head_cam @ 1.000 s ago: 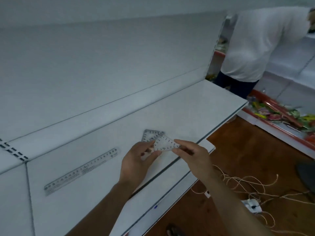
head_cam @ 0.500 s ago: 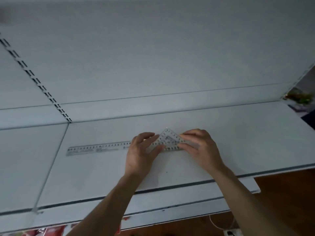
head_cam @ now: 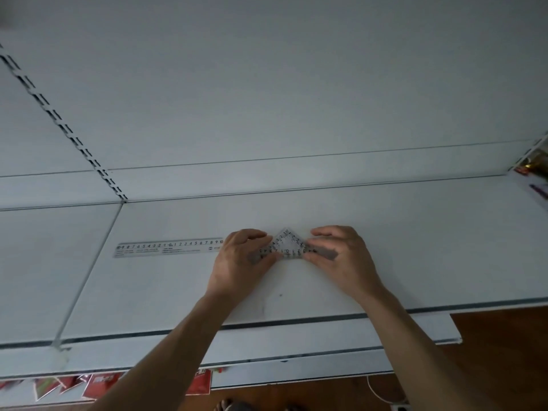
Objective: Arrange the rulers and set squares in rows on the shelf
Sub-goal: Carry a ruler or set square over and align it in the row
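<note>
You pinched the set square [head_cam: 287, 247] at both ends, L hand [head_cam: 240, 264] and R hand [head_cam: 341, 258], flat on the shelf [head_cam: 415, 247], just right of the ruler [head_cam: 169, 249], prob. to align its long edge w/ that row.

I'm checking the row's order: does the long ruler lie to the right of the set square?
No, the long ruler lies flat on the shelf left of the set square.

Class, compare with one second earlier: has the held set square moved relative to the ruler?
Yes. The set square went from near the front edge of the shelf back into line with the ruler, beside its right end.
</note>
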`<control>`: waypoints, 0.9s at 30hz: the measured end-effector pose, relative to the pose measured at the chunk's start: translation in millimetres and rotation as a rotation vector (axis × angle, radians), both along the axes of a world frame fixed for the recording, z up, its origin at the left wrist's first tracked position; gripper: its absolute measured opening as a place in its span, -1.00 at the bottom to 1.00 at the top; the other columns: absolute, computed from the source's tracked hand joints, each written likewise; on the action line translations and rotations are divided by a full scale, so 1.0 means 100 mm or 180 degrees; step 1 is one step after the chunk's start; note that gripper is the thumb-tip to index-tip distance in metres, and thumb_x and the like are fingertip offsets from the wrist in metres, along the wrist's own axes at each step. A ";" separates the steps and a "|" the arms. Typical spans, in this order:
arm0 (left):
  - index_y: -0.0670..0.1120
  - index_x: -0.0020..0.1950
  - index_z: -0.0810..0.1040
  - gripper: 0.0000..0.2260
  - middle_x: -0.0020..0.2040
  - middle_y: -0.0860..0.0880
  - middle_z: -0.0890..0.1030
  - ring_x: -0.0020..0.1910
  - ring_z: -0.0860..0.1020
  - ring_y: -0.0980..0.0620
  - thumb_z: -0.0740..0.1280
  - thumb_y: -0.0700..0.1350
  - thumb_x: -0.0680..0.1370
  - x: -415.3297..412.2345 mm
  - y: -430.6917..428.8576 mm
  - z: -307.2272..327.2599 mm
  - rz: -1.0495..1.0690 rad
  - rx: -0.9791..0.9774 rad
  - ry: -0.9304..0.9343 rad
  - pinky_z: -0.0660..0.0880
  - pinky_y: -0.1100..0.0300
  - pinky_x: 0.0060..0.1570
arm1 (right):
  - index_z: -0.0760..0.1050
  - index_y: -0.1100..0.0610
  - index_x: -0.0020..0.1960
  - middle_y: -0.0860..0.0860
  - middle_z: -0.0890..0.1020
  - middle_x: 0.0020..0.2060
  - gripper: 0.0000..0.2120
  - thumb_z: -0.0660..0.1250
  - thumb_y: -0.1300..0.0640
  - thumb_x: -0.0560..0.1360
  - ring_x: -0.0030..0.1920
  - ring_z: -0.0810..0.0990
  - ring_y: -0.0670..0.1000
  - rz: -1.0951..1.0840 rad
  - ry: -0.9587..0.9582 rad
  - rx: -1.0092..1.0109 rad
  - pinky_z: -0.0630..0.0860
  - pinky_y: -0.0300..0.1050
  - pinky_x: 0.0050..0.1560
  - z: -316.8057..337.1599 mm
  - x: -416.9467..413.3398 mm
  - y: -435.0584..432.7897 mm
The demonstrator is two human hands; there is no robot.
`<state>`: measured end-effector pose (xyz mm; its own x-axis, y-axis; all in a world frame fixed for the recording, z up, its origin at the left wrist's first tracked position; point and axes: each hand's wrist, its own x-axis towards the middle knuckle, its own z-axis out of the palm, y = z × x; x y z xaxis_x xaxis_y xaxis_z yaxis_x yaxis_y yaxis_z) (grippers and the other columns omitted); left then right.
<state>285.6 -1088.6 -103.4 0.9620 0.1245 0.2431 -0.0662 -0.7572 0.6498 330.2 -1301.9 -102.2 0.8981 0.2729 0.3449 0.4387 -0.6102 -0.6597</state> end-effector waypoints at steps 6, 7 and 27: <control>0.02 0.11 0.67 -0.70 0.11 0.16 0.57 0.14 0.42 0.21 0.48 0.08 0.41 0.01 0.02 -0.03 -0.0049 0.0100 0.0036 0.25 0.46 0.09 | 0.70 0.14 -0.07 0.00 0.68 -0.04 -0.76 0.58 0.11 0.29 0.02 0.60 0.04 0.0017 0.0011 -0.0112 0.49 -0.03 0.12 0.04 -0.02 0.01; 0.02 0.10 0.67 -0.69 0.11 0.16 0.57 0.14 0.42 0.21 0.48 0.08 0.41 0.01 0.02 -0.04 -0.0050 0.0111 0.0033 0.25 0.46 0.08 | 0.70 0.14 -0.07 0.00 0.69 -0.05 -0.76 0.58 0.11 0.29 0.01 0.60 0.04 0.0014 0.0010 -0.0123 0.49 -0.03 0.12 0.05 -0.02 0.01; 0.01 0.08 0.68 -0.69 0.10 0.13 0.58 0.12 0.46 0.14 0.50 0.09 0.39 0.00 0.00 -0.02 -0.0052 0.0229 -0.0036 0.30 0.34 0.13 | 0.69 0.11 -0.03 -0.07 0.68 -0.01 -0.74 0.57 0.08 0.31 0.05 0.58 -0.01 0.0088 0.0011 -0.0202 0.49 -0.04 0.13 0.02 0.01 -0.02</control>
<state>285.3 -1088.6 -105.4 0.9609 0.0905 0.2618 -0.0861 -0.8007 0.5928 330.8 -1304.2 -100.2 0.8911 0.3187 0.3230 0.4537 -0.6385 -0.6216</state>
